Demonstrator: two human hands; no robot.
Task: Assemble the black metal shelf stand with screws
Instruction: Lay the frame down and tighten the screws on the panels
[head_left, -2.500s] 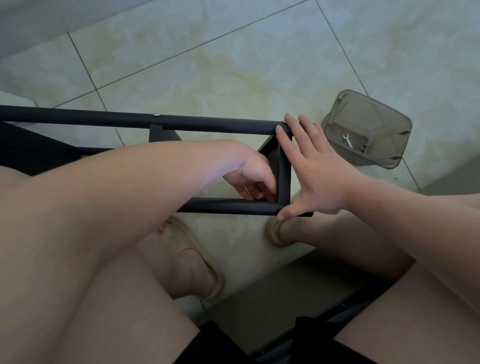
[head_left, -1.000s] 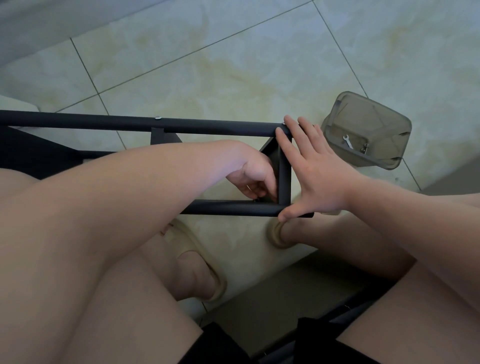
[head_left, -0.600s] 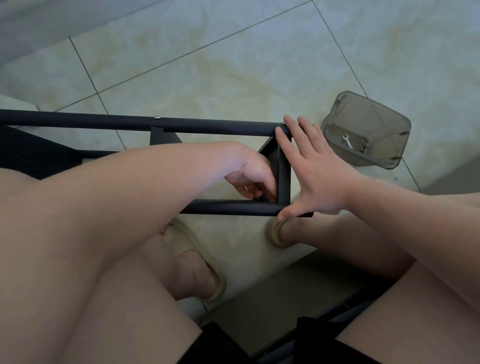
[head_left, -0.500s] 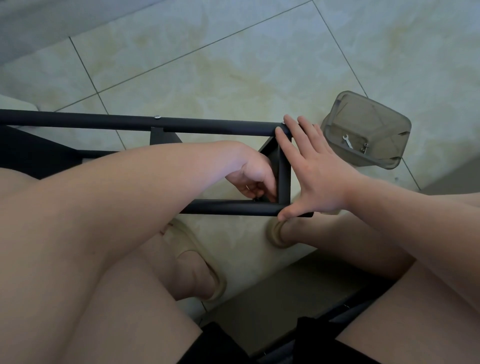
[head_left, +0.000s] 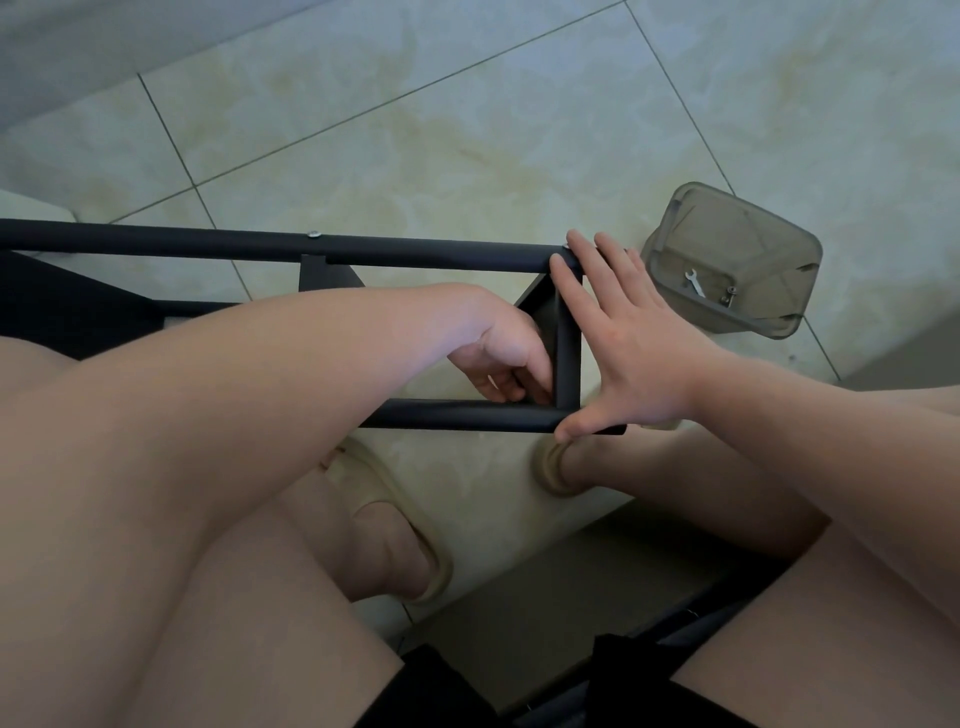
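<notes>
1. There is a single view, from a camera worn on the person's head, facing forward and steeply down.
2. It is close: the left hand (head_left: 506, 358), right hand (head_left: 631, 343) and black frame (head_left: 415, 255) sit mid-picture, with the tiled floor (head_left: 467, 130) beyond.

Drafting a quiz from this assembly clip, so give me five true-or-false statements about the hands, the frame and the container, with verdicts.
1. The right hand lies flat, fingers straight, against the end of the black frame. True.
2. The left hand hangs clear of the frame. False: it is inside the frame's corner, fingers curled beside the short end bar.
3. The clear container holds a small wrench. True.
4. The container sits beside the person's left arm. False: it sits beyond the right hand, past the frame's end.
5. The person wears dark boots. False: the feet are in light slippers.
</notes>
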